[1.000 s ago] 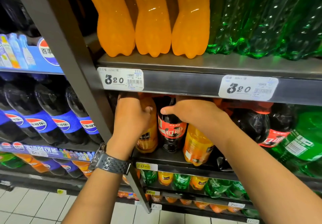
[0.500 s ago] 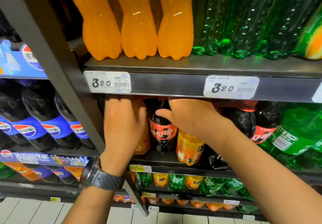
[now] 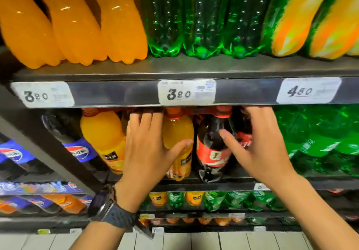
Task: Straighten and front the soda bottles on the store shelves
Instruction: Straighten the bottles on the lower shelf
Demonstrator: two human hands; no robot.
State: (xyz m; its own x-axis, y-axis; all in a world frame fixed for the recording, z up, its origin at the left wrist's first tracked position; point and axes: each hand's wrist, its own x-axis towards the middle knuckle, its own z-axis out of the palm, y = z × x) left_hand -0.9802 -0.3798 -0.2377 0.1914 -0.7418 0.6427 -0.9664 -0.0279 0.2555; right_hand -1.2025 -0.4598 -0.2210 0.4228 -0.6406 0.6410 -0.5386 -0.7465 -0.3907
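At your 10 o'clock the big bottles are orange; at 12 the green bottles show rows of pale dots; at 2 the wrapped bottles streak yellow and orange over green. The price tags are white with black numerals. The orange bottle has a red cap; the cola bottle is near-black, red-labelled; at 9 the Pepsi bottles wear blue.

An orange soda bottle with a red cap stands in the left hand, whose thumb lies across its front. Just right of that thumb stands a dark cola bottle. Its red label faces out, and the right hand touches it with its thumb. A second orange soda bottle stands just left of the left hand.
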